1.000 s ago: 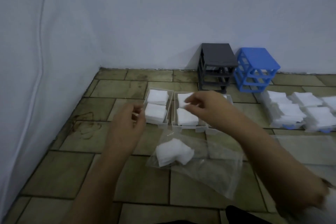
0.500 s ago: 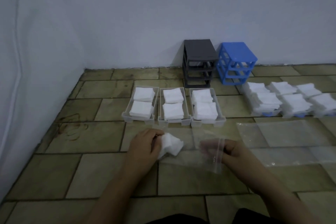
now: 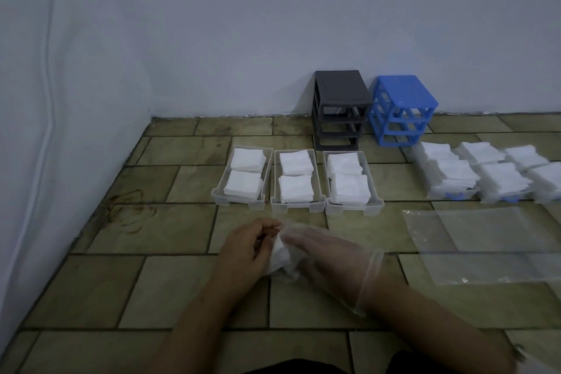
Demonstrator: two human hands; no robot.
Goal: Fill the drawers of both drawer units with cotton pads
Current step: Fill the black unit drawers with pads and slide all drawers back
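Note:
My left hand grips the end of a clear plastic bag that holds a small bunch of white cotton pads. My right hand is inside the bag up to the wrist, its fingers stretched toward the pads. Beyond my hands, three clear drawers lie side by side on the floor, each with two stacks of pads. The grey drawer unit and the blue drawer unit stand against the wall with their slots empty.
More drawers piled with cotton pads sit at the right in front of the blue unit. Flat empty plastic bags lie on the tiled floor to the right of my hands. A white wall closes the left side.
My right hand left the middle drawer, came back to the bag and slid inside it. My left hand took hold of the bag's end at the pads.

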